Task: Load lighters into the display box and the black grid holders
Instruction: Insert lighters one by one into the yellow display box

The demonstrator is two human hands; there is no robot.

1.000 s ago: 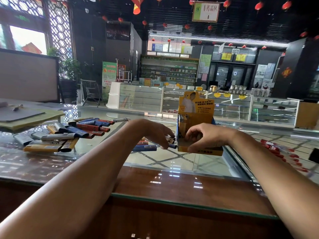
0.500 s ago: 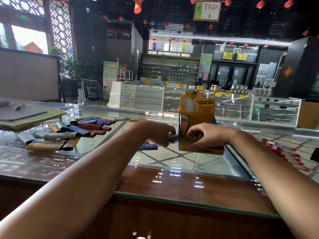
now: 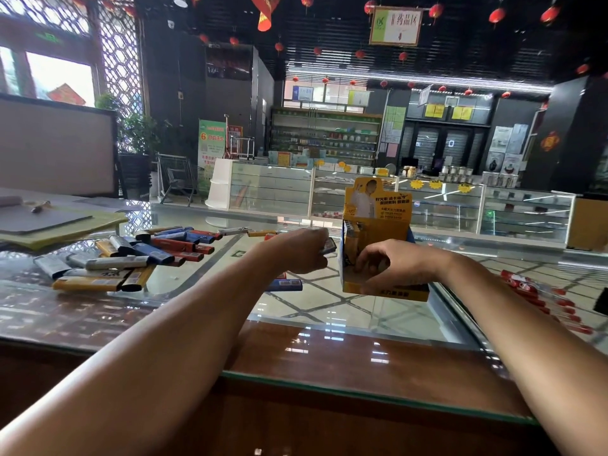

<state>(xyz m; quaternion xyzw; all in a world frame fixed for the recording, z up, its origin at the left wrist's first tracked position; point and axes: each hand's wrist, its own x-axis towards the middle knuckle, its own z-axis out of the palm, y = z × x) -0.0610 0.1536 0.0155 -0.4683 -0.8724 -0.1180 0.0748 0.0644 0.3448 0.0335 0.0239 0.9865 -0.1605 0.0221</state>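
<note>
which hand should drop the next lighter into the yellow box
Left, probably. The left hand holds a lighter just beside the display box, and the pile of loose lighters lies on its side too. The right hand grips the box's front, apparently steadying it.

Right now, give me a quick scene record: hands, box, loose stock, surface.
left hand: pinches one lighter, just left of the box
right hand: grips the display box at its front
display box: yellow, upright on the glass counter; contents hard to make out
loose lighters: pile lying flat, well left of the box
blue lighter: flat on the glass, below the left hand
</note>
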